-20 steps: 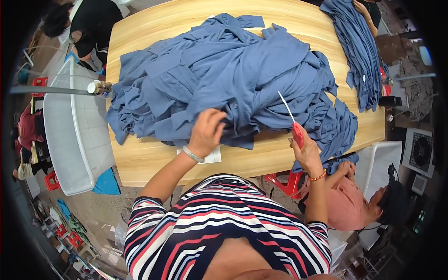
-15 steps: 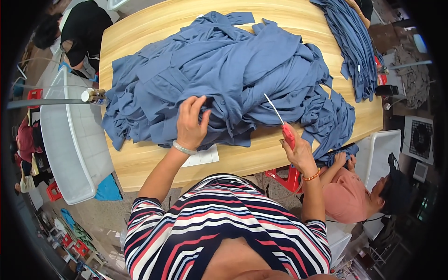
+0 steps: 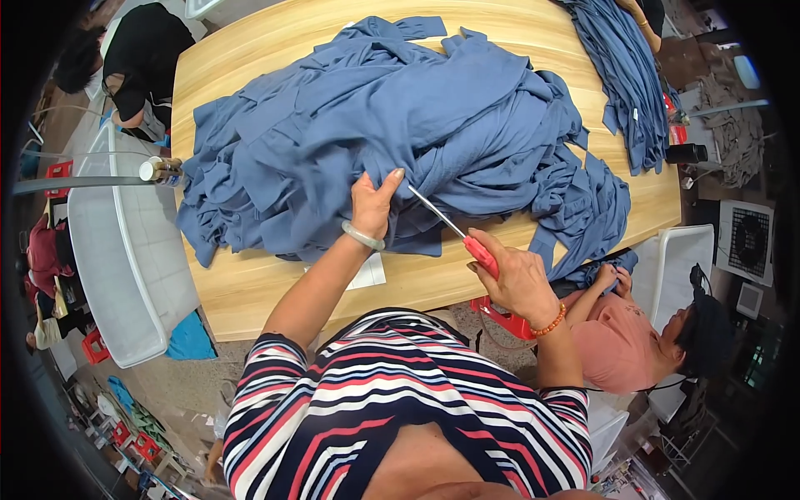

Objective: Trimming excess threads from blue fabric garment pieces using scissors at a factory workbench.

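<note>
A large heap of blue shirts (image 3: 333, 125) lies rumpled in front of me on the wooden table. At the heap's near edge, my left hand (image 3: 373, 204) is closed on a blue shirt, its thumb raised and most of its fingers hidden by the cloth. My right hand (image 3: 515, 282) grips a red-handled tool (image 3: 481, 255) with a long, thin metal blade; its exact kind is unclear from this side. The blade points up and left, its tip close to the cloth just right of my left thumb.
More blue garments (image 3: 627, 92) hang over the table's (image 3: 275, 292) right side. A white paper sheet (image 3: 367, 272) lies by the near edge. White tubs (image 3: 117, 275) flank the table. A person in pink (image 3: 612, 346) handles blue cloth at right; another in black (image 3: 148, 58) bends at far left.
My left hand has moved right and its fingers have gone into the cloth. My right hand has brought the tool left and closer to it. Cloth at the heap's near side has shifted.
</note>
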Available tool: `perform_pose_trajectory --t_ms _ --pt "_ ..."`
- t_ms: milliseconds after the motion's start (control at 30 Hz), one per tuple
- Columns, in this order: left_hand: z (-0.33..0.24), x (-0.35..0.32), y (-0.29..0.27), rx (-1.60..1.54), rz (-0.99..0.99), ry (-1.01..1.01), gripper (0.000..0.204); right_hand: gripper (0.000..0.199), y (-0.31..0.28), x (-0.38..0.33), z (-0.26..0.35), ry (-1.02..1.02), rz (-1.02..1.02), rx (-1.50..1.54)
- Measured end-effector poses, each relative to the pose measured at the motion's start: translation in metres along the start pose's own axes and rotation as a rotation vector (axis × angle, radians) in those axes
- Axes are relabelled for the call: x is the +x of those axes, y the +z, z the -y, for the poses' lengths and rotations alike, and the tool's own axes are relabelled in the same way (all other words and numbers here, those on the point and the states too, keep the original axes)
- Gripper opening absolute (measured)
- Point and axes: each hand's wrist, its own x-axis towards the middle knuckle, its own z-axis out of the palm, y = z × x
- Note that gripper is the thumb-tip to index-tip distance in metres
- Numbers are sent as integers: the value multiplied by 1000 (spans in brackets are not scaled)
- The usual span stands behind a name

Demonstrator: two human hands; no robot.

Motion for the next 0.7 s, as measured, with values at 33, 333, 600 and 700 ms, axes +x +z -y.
perform_pose_trajectory --t_ms 33,333,600,700 --pt "1 3 -5 -12 -2 -42 26 45 0 0 2 -8 -34 -12" --pt "23 -29 -25 187 81 -87 21 40 5 -18 1 19 108 -16" --pt "-16 -58 -45 753 24 150 39 41 7 -11 -13 -107 -44 80" --pt "-42 -38 -36 -317 -26 -287 36 40 -1 1 -5 -106 -40 61"
